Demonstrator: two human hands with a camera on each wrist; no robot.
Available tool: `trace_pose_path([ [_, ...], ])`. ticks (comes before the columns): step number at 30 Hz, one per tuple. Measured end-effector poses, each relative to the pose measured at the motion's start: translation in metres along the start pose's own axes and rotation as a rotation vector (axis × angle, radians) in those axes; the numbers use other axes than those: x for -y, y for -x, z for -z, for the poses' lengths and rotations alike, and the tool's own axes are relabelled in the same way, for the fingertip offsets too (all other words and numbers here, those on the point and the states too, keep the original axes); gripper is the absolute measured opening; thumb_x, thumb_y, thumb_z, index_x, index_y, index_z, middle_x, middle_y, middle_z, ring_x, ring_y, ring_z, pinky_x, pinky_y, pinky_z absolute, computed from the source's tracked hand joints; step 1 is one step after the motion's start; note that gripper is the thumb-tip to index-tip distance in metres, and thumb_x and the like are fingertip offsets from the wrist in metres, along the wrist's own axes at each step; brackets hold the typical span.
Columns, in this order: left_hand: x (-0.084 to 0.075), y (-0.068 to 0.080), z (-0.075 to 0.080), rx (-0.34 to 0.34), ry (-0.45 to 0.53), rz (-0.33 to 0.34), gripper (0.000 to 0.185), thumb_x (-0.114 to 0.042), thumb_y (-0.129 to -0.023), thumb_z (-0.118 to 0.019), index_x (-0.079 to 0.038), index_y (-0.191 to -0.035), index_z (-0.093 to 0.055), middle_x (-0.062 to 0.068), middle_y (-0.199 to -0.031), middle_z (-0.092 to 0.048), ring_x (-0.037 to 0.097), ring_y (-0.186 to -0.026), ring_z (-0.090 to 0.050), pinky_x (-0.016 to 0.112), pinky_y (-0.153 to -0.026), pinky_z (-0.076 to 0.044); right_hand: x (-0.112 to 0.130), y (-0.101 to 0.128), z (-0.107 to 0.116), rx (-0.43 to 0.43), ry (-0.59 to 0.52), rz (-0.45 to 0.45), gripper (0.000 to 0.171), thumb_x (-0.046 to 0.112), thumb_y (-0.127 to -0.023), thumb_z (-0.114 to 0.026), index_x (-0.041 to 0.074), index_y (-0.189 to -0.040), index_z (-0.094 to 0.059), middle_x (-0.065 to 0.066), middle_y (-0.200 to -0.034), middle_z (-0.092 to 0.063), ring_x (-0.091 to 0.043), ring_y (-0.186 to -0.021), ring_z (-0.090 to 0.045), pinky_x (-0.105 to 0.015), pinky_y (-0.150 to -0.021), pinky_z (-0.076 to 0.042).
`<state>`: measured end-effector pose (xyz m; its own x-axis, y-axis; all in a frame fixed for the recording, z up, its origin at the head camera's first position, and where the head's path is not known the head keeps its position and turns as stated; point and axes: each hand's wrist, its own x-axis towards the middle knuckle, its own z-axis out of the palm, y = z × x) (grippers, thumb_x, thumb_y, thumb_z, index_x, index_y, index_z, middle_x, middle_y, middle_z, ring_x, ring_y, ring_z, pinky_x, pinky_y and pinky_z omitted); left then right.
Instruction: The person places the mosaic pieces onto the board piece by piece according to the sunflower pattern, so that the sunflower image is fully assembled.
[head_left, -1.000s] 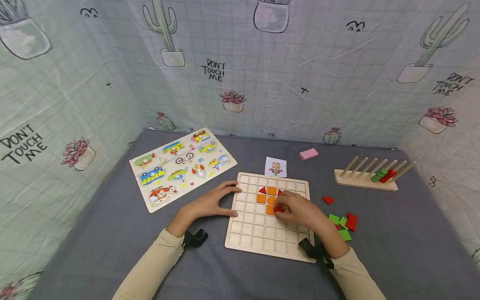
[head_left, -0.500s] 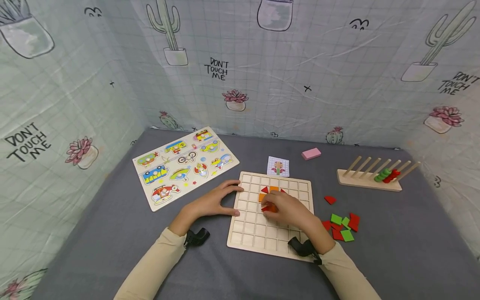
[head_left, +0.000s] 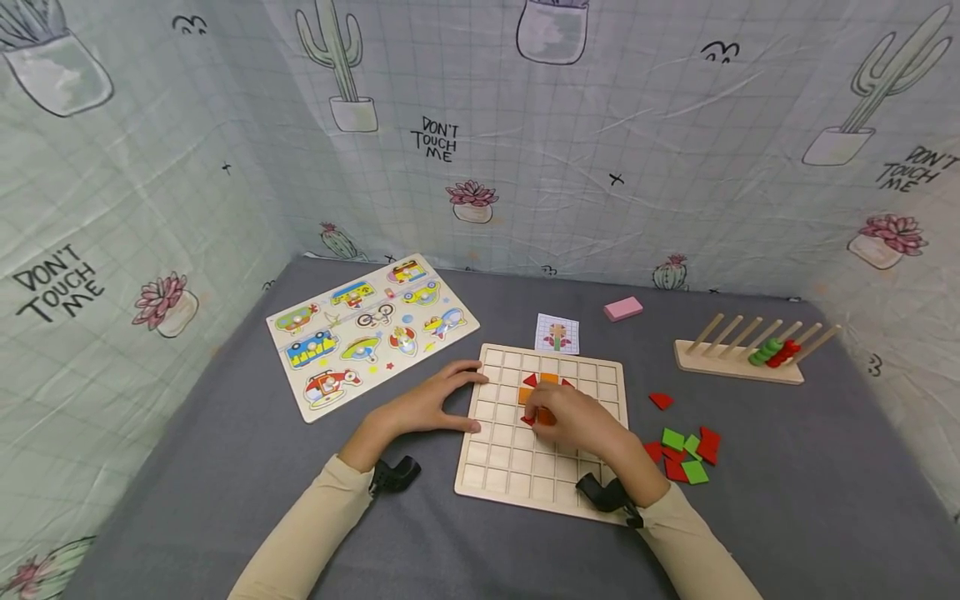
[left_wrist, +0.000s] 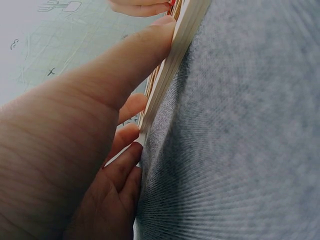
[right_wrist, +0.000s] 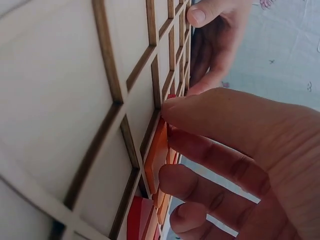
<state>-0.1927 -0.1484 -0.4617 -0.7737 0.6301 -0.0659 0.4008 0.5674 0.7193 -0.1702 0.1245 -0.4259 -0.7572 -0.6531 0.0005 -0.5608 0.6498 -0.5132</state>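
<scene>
Now, right hand: I see its fingers pinching a red tile over the grid board, mid-left.
Left hand: fingers straight, bracing board's left edge.
Advice: I'd lower it flat, corners aligned.

"DON'T TOUCH ME" is printed several times on the cactus-patterned backdrop cloth.

The head view looks down from above on both hands; each wrist view hugs the pale wooden grid board, which all three share.
</scene>
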Motion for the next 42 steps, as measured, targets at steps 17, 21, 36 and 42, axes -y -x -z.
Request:
trace_pose_path([
  [17, -0.002, -0.001, 0.001, -0.003, -0.003, -0.016, 0.069, -0.036, -0.083, -0.079, -0.017, -0.141, -0.048, 0.005, -0.156, -0.027, 0.025, -0.143, -0.028, 0.046, -0.113, -0.03, -0.003, -0.002, -0.001, -0.019, 0.044, 0.004, 0.011, 0.008, -0.083, -0.077, 0.009, -0.093, -0.072, 0.0, -0.095, -0.063, -0.015, -0.084, -0.056, -0.03, -0.076, -0.051],
  [21, -0.002, -0.002, 0.001, -0.001, 0.0, -0.02, 0.069, -0.036, -0.083, -0.079, -0.016, -0.142, -0.048, 0.005, -0.156, -0.027, 0.025, -0.143, -0.028, 0.046, -0.113, -0.03, -0.003, -0.002, -0.001, -0.019, 0.045, 0.001, 0.012, 0.009, -0.083, -0.077, 0.009, -0.093, -0.072, 0.0, -0.095, -0.063, -0.015, -0.083, -0.056, -0.03, -0.076, -0.051],
  [36, 0.001, -0.002, -0.002, 0.006, 0.001, -0.007, 0.069, -0.038, -0.083, -0.078, -0.018, -0.142, -0.047, 0.004, -0.157, -0.026, 0.025, -0.143, -0.028, 0.047, -0.113, -0.03, -0.003, 0.007, 0.003, -0.044, 0.001, -0.031, 0.007, 0.012, -0.086, -0.074, 0.01, -0.093, -0.072, 0.0, -0.092, -0.062, -0.014, -0.08, -0.054, -0.028, -0.072, -0.049],
  [42, 0.001, 0.0, -0.001, -0.005, 0.009, -0.004, 0.069, -0.037, -0.083, -0.079, -0.018, -0.141, -0.048, 0.005, -0.157, -0.026, 0.027, -0.143, -0.027, 0.048, -0.112, -0.029, -0.011, 0.018, 0.009, -0.077, 0.013, -0.051, 0.008, 0.013, -0.087, -0.073, 0.01, -0.094, -0.071, 0.001, -0.091, -0.064, -0.017, -0.082, -0.058, -0.03, -0.073, -0.051],
])
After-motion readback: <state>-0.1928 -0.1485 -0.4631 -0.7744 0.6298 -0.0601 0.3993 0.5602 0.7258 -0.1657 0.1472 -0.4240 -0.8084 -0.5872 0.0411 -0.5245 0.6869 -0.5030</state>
